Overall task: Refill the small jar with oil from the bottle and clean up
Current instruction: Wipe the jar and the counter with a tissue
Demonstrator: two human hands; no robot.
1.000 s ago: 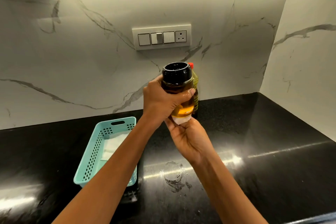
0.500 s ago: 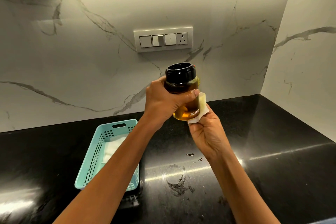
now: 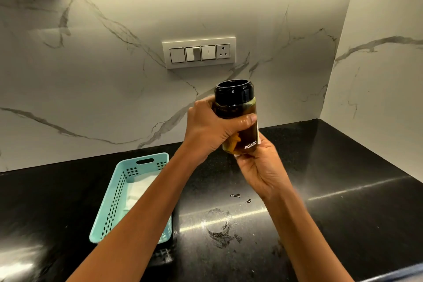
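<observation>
Small jar [image 3: 235, 119], oil-filled and black-capped, held above the black table [image 3: 343, 201]. Left hand [image 3: 210, 128] fingers clench its middle; right hand [image 3: 258, 167] presses a white tissue [image 3: 258, 137] to its base. Likely glass: rigid, breakable, fairly heavy, slippery if oily; best gripped around the body. Oil smears [image 3: 219, 229] mark the table beside a teal basket [image 3: 109, 213]; marble walls behind.

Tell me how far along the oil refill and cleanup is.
Done: the jar holds oil and its black lid is on. In hand: left hand grips it while right hand wipes its base with a tissue. Left: oily smears on the counter.
</observation>
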